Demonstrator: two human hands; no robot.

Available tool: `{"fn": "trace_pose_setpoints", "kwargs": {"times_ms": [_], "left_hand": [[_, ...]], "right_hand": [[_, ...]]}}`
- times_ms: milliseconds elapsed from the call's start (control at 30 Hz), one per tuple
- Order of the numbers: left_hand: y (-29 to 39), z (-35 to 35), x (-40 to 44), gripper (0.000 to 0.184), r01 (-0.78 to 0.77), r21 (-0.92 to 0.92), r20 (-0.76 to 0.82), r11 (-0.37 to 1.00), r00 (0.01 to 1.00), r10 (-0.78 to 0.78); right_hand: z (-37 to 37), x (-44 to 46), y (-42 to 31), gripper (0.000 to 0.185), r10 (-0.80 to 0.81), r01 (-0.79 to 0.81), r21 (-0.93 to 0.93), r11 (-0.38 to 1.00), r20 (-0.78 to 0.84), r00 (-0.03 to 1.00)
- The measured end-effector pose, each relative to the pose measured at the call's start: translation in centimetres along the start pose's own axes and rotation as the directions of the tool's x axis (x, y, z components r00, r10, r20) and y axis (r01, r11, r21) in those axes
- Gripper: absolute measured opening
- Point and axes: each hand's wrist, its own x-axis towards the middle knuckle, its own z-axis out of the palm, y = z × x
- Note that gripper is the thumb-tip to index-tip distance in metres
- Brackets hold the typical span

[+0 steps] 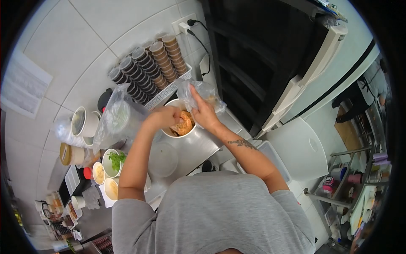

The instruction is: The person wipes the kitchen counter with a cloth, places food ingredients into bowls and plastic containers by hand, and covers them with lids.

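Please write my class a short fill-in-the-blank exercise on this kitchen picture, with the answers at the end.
1. The ____ hand is at the tub of orange food.
2. The right hand holds a see-through bag made of ____.
3. The right forearm bears a dark ____.
4. The leaves beside the left arm are coloured ____.

Missing words: left; plastic; tattoo; green.
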Motion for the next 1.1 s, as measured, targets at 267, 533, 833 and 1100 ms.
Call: {"fn": "trace_pose_setpoints", "kwargs": {"times_ms": [267,533,833,1100], "left_hand": [[-0.9,3.9,4.3,0.031,-0.127,0.159,-0.002,0.979,0.992,0.129],[2.0,0.1,0.9,0.047,-0.140,0.216,-0.019,0.966,0.989,0.147],[-3.1,2.3,1.3,0.034,-0.221,-0.562,-0.301,0.797,0.952,0.052],[-3.3,3.7,1.1,0.021,-0.278,-0.706,-0.342,0.651,0.939,0.030]], "right_hand": [[0.2,0.1,-0.1,0.080,0.023,-0.020,-0.033,0.999,0.078,0.997],[0.3,0.0,-0.3,0.077,0.059,-0.059,-0.001,0.998,0.060,0.996],[0.6,0.0,-0.2,0.077,0.068,-0.069,0.036,0.997,0.041,0.997],[-1.1,1.1,-1.4,0.065,0.104,-0.086,0.193,0.977,-0.087,0.991]]}}
